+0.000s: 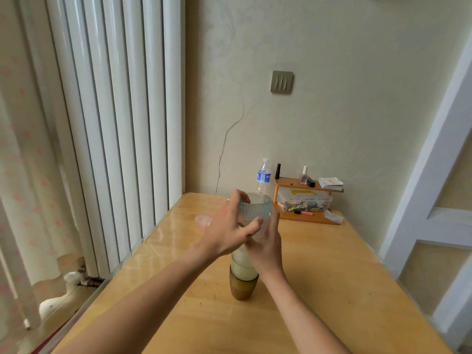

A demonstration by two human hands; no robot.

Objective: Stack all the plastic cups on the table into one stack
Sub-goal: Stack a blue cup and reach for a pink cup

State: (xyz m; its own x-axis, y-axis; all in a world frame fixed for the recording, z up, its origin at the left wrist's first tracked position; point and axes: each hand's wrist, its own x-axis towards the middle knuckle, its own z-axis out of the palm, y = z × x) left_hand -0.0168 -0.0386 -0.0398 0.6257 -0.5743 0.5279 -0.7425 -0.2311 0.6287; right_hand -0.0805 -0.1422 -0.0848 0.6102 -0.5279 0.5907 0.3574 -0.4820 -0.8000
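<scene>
Roughly centre frame: a stack of plastic cups (242,274) stands upright on the wooden counter (319,277).
Stack base: a brownish-amber cup (242,288) sits on the counter, with pale frosted cups nested above it.
Top cup: a pale blue-green textured cup (255,206) is at the top of the stack, mouth up; how far it is seated is hidden by the hands.
Left hand (229,231): fingers curled around the top cup, thumb on its near side, other fingertips at the rim on the left.
Right hand (268,241): fingers straight and together, pressed against the right side of the stack just below the top cup.
Pink cup (203,221): a blurred pink shape left of the hands, partly hidden, apart from the stack; I cannot tell whether it stands or lies.
Far end of counter, right of centre: a water bottle (263,178) beside a small wooden shelf (306,200) with a clear box (305,203) under it.
Left of frame: a white radiator (115,111).
</scene>
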